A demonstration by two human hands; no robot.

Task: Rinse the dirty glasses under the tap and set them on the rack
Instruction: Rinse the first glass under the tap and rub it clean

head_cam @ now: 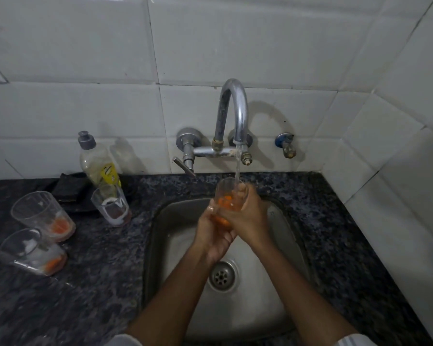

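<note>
Water runs from the chrome tap (238,113) into a clear glass (226,196) with orange residue, held upright over the steel sink (175,248). My left hand (214,236) grips the glass from below and the left. My right hand (248,216) wraps around its right side, fingers curled over the rim. Three more dirty glasses stand on the counter to the left: one with orange dregs (41,216), one nearer me (30,250), and one with white and brown residue (111,204). No rack is in view.
A dish soap bottle (98,163) and a dark scrub pad (69,189) sit by the wall on the dark speckled granite counter (90,270). The sink drain (222,275) lies below my hands. A small wall valve (286,144) is right of the tap. White tiled walls close the back and right.
</note>
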